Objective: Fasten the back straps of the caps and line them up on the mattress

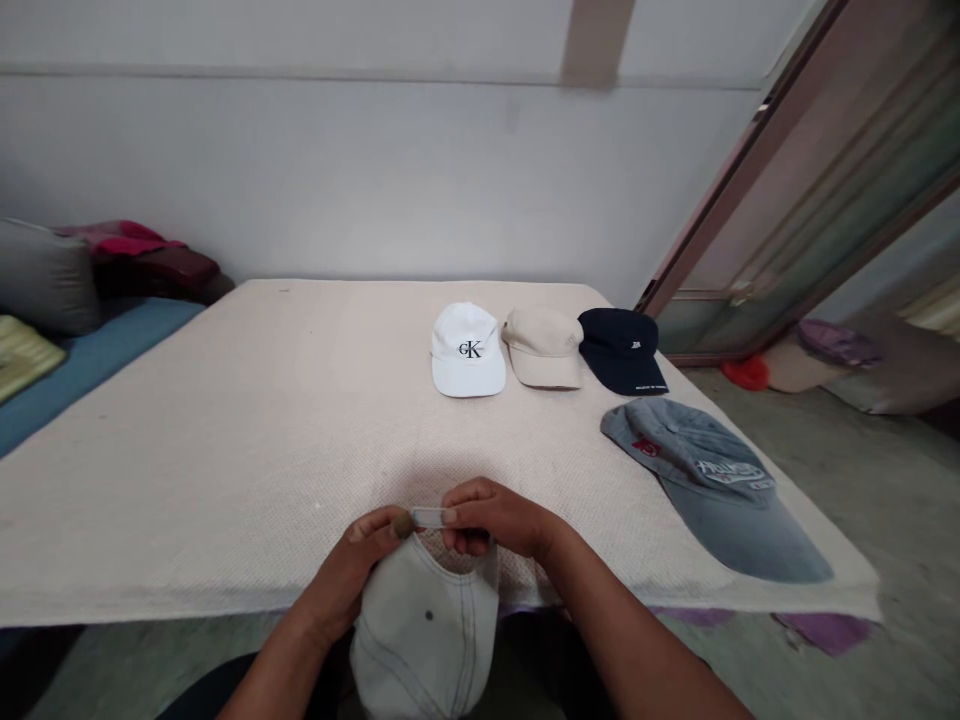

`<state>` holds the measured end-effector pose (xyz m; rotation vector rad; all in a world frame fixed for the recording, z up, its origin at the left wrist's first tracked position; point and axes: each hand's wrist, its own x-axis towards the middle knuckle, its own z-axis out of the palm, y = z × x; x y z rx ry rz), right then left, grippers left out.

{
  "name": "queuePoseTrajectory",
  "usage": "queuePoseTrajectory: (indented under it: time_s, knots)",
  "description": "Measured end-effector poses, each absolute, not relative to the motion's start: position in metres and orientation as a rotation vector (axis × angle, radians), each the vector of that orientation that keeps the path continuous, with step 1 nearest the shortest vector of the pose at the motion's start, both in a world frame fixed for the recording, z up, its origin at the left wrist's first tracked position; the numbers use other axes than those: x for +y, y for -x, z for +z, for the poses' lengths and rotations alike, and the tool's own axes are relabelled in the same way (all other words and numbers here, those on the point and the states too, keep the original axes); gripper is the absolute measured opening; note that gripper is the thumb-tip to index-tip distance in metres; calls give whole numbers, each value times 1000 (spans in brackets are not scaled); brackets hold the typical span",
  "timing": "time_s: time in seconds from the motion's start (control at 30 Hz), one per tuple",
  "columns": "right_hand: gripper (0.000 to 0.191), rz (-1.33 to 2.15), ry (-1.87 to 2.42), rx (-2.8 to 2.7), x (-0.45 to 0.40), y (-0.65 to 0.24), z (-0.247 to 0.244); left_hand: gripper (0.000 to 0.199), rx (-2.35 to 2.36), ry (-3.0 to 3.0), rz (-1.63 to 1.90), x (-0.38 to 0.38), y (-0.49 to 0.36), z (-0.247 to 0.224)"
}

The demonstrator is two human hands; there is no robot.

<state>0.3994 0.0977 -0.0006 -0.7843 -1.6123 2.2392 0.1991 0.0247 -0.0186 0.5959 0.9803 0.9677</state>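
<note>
A pale grey baseball cap [427, 630] is held at the table's front edge, its back opening facing away from me. My left hand [358, 560] pinches one end of the cap's back strap [430, 517] between thumb and fingers. At the strap's other end, my right hand [487, 515] is closed on it, with some fingers curled inside the opening. Whether the strap is fastened I cannot tell. The cap's brim is hidden below the view.
A white cap [466, 350], a beige cap [544, 345] and a navy cap [621, 350] stand in a row on the cloth-covered table [225, 430]. A grey-blue denim cap [712, 485] lies at the right edge. A grey cushion [45, 275] sits far left; a sliding door [810, 190] stands right.
</note>
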Motion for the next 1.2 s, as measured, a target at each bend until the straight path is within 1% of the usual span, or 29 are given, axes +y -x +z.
queuePoseTrajectory:
  time_s: [0.23, 0.33, 0.5, 0.7, 0.83, 1.03, 1.2]
  knots:
    - [16, 2270, 769, -1626, 98, -398, 0, 15, 1022, -622, 941, 25, -201, -17]
    - [13, 2247, 764, -1635, 97, -397, -1, 19, 1046, -616, 933, 25, -202, -18]
    - [15, 2165, 744, -1635, 98, -398, -4, 22, 1089, -605, 939, 25, -202, -20]
    - [9, 2216, 811, -1640, 100, -396, -12, 15, 1066, -588, 927, 24, -202, -22]
    - [8, 2245, 787, -1644, 99, -395, -11, 16, 1036, -624, 904, 23, -202, -24]
    - [8, 2209, 789, -1733, 100, -398, -3, 15, 1032, -643, 867, 23, -203, -23]
    - [7, 2104, 835, -1811, 102, -400, -3, 15, 1052, -659, 852, 23, -206, -18]
